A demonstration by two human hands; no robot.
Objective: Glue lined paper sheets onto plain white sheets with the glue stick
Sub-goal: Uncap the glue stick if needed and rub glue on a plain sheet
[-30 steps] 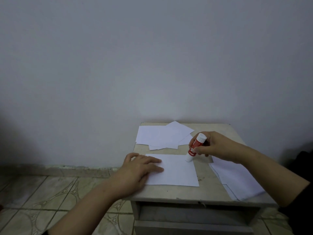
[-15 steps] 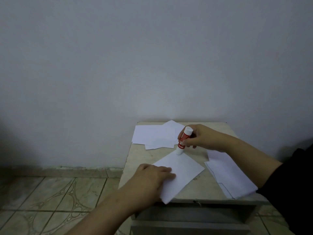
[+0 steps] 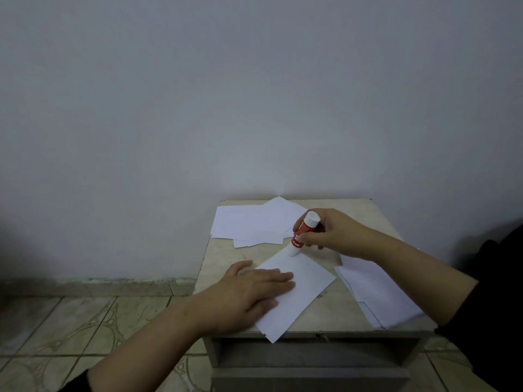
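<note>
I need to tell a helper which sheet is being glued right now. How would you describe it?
On the small table against the wall, three lots of paper lie. It is the single sheet in the middle, turned cornerwise, with the left hand flat on it and the glue stick touching its far corner.

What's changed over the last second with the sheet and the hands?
The left hand turned the sheet from square to diagonal, one corner now past the table front. The right hand keeps gripping the glue stick, tip on the sheet's far corner. Both paper piles unchanged.

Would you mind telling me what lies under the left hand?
The left hand rests flat on a white sheet lying skewed on the small table. Whatever the palm covers cannot be seen.
</note>
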